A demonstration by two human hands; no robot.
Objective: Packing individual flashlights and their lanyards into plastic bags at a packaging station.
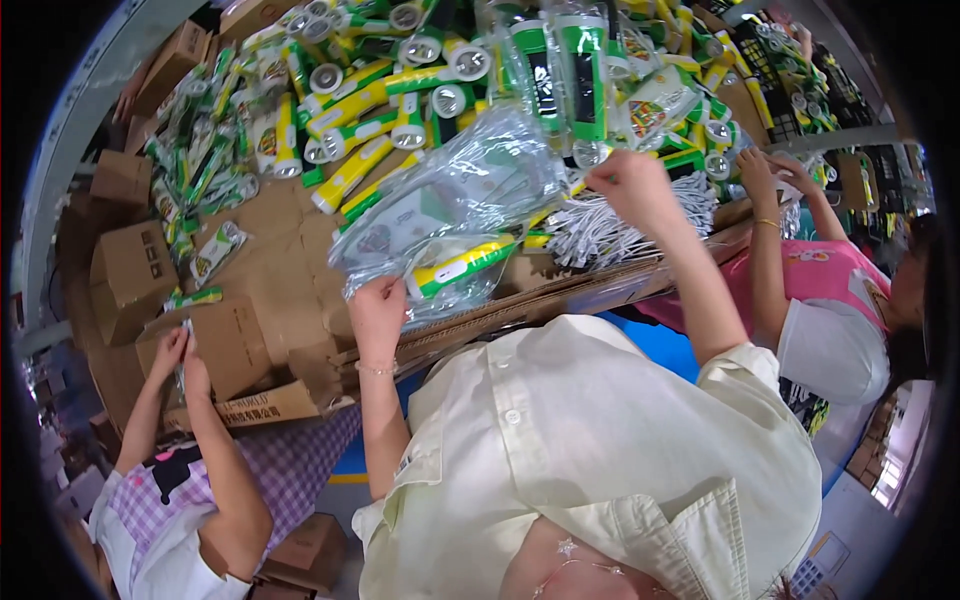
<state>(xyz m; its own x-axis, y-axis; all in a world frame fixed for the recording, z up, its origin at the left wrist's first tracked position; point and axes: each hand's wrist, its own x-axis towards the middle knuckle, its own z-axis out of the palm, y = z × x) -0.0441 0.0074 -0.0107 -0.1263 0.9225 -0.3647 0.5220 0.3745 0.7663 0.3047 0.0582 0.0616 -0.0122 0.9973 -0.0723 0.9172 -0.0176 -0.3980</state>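
Observation:
My left hand [378, 306] is closed in a pinch at the edge of a clear plastic bag, where a yellow, green and white flashlight [462, 266] lies under the film. Just beyond it, a stack of clear printed plastic bags [440, 200] covers part of the table. My right hand [628, 188] is closed, its fingertips pressed together above the far left side of a pile of white cables [625, 225]. Whatever those fingertips hold is too small to make out.
Heaped flashlights [350, 110], some bagged, fill the far side of the cardboard-covered table [280, 230]. A co-worker's hands [182, 360] are at the left beside an open carton [215, 345]. Another co-worker's hands [770, 175] are at the right. Cardboard boxes [130, 270] stand far left.

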